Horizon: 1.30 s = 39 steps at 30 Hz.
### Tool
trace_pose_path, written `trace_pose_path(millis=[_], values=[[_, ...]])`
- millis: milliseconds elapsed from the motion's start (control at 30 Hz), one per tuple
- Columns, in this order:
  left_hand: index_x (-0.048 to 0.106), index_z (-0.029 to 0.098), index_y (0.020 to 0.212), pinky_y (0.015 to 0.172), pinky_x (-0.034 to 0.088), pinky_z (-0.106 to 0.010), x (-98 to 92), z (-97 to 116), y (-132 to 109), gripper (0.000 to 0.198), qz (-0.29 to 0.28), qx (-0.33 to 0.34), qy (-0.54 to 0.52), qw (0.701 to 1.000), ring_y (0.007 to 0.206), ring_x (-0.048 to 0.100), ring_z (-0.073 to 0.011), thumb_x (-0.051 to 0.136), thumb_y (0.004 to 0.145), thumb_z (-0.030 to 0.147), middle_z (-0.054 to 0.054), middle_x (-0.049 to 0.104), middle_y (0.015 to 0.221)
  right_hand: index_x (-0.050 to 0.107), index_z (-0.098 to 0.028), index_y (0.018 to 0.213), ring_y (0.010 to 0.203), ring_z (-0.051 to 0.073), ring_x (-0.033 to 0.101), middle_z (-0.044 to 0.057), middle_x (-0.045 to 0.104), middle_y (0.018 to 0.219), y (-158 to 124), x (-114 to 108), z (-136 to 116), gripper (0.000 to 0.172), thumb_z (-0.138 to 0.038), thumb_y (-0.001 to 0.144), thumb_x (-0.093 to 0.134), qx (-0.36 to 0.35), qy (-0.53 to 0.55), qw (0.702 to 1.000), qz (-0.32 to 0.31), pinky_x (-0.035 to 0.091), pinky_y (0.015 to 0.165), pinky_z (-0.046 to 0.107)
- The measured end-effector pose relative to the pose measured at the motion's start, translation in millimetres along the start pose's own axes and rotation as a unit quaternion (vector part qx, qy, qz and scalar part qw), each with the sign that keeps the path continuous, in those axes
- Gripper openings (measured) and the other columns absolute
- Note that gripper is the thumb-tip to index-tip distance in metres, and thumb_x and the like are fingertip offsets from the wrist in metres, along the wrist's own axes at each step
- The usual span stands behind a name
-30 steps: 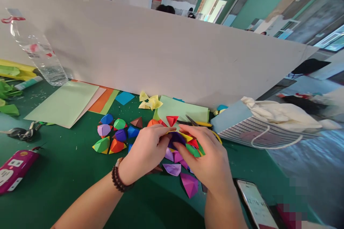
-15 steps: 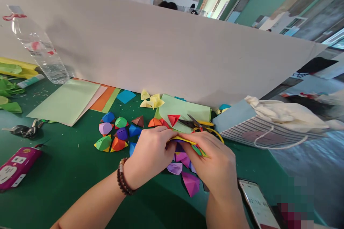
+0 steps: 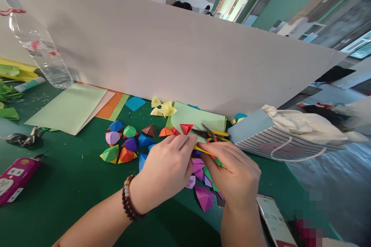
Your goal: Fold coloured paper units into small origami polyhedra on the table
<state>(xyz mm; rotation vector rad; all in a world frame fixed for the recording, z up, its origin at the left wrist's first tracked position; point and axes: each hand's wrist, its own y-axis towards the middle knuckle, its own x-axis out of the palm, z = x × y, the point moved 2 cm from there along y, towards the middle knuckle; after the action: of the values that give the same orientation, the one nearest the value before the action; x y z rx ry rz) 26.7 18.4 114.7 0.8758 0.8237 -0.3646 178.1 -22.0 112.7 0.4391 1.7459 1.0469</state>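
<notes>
My left hand (image 3: 165,170) and my right hand (image 3: 234,173) pinch a folded yellow paper piece (image 3: 207,149) between them, just above the table. Its underside is partly hidden by my fingers, and green and red paper shows beside it. Below my right hand lies a heap of purple and green origami pyramids (image 3: 203,197). Left of my left hand stands a group of multicoloured paper pyramids (image 3: 126,144). Small scissors (image 3: 207,133) lie just beyond my fingertips, on a pale green sheet (image 3: 197,117). A beaded bracelet (image 3: 127,197) circles my left wrist.
A green mat (image 3: 60,200) covers the table. On it are stacked coloured paper sheets (image 3: 68,108), yellow paper scraps (image 3: 162,109), a water bottle (image 3: 40,46), pliers (image 3: 21,140), a pink power strip (image 3: 17,175), a phone (image 3: 272,216) and a striped paper bag (image 3: 261,142). A white board (image 3: 174,50) stands behind.
My hands have drawn slightly apart, and the yellow piece now shows as a thinner folded strip. The purple paper under it is less visible, and the view has tilted slightly.
</notes>
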Motion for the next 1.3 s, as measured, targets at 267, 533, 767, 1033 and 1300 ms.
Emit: trace_pose_path(millis=[267, 533, 767, 1033, 1300], values=[[0.063, 0.015, 0.087, 0.066, 0.052, -0.029, -1.5, -1.4, 4.3, 0.021, -0.007, -0.011, -0.048, 0.999, 0.074, 0.064, -0.0161, 0.044, 0.094, 0.016, -0.005, 0.068, 0.084, 0.070, -0.019, 0.085, 0.070, 0.017, 0.067, 0.003, 0.073, 0.075, -1.5, 5.8, 4.0, 0.011, -0.015, 0.087, 0.060, 0.031, -0.012, 0.996, -0.087, 0.052, 0.067, 0.030], [0.063, 0.015, 0.084, 0.056, 0.045, -0.024, 1.0, -13.3, 5.6, 0.016, 0.027, -0.049, -0.055, 0.997, 0.063, 0.059, -0.0125, 0.049, 0.091, 0.014, -0.003, 0.066, 0.076, 0.071, -0.022, 0.097, 0.073, 0.017, 0.069, 0.001, 0.074, 0.085, -1.2, 5.9, 5.8, 0.015, -0.021, 0.084, 0.065, 0.156, 0.071, 0.978, -0.123, 0.054, 0.065, 0.027], [0.063, 0.017, 0.084, 0.060, 0.047, -0.023, 1.6, -15.5, 8.7, 0.010, 0.002, -0.123, -0.152, 0.981, 0.069, 0.062, -0.0134, 0.054, 0.084, 0.012, -0.002, 0.068, 0.081, 0.072, -0.023, 0.086, 0.065, 0.016, 0.067, 0.000, 0.073, 0.075, -1.2, 1.1, 7.0, 0.010, -0.020, 0.083, 0.063, 0.200, 0.083, 0.971, -0.101, 0.053, 0.059, 0.025], [0.067, 0.019, 0.087, 0.061, 0.047, -0.020, 3.2, -17.9, 11.9, 0.013, -0.036, -0.161, -0.248, 0.954, 0.073, 0.063, -0.0121, 0.054, 0.085, 0.016, 0.001, 0.071, 0.083, 0.068, -0.024, 0.093, 0.068, 0.013, 0.064, -0.001, 0.071, 0.079, -0.4, 1.1, 3.7, 0.013, -0.017, 0.085, 0.060, 0.209, 0.122, 0.964, -0.113, 0.052, 0.065, 0.024], [0.067, 0.018, 0.082, 0.055, 0.045, -0.019, -0.8, -15.2, 10.2, 0.012, -0.048, -0.167, -0.282, 0.944, 0.061, 0.060, -0.0096, 0.055, 0.083, 0.013, 0.002, 0.069, 0.073, 0.060, -0.023, 0.090, 0.077, 0.016, 0.064, 0.002, 0.068, 0.080, 1.8, -2.6, 0.4, 0.020, -0.004, 0.085, 0.055, 0.040, 0.145, 0.984, -0.093, 0.051, 0.074, 0.031]])
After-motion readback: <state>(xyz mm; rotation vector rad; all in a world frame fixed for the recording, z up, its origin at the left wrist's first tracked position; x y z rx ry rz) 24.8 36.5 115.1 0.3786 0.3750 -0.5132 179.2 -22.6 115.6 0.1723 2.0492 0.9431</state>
